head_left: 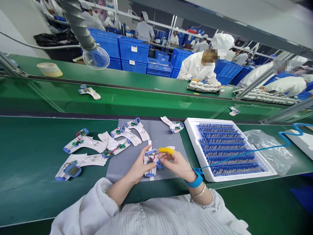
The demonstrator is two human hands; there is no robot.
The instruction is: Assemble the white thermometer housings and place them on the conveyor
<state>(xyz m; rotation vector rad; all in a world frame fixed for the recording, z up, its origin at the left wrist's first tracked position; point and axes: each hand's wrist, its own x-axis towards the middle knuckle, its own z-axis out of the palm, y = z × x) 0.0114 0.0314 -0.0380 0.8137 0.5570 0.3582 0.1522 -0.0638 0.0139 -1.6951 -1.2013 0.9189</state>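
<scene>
One small circuit board (149, 160) is being pinched by the closed fingers of the left hand (140, 166) and right hand (177, 165), and its thin wires (151, 156) could be snapped by a hard tug.

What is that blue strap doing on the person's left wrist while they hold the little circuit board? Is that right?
Not quite, the strap is on the other wrist. The head view shows the blue wrist strap on the wrist of the right hand, not the left. The left hand does hold the little circuit board.
</scene>
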